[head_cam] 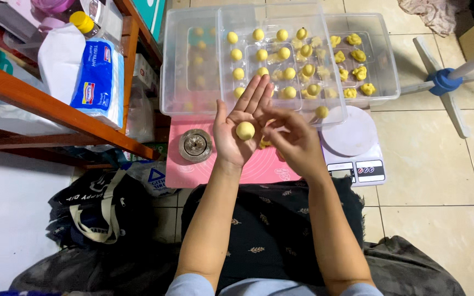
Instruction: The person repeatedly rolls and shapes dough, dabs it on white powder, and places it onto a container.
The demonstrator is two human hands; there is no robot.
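head view: only one camera, I see everything from above.
left hand (239, 130): palm up, fingers (256, 96) released and flat, a ball (245, 130) of yellow dough resting on the palm.
right hand (293, 141): just beside the left, fingers curled loosely, grasping nothing I can see; thumb side is hidden.
step: I judge the ball is being rolled round between the palms, shaping nearly done.
next move: I reckon it calls for a light pinch on the ball and a free spot among the rows.
tray (281, 60): clear, just ahead of the hands, rows of finished balls; second tray (379, 55) to its right has rough lumps.
mat (193, 170): pink, on the floor, a round metal mould (195, 144) on it.
scale (355, 148): right of the mat, white plate bare.
room: tiled floor (440, 181), wooden shelf (56, 109) at left, bag (102, 205) below it.
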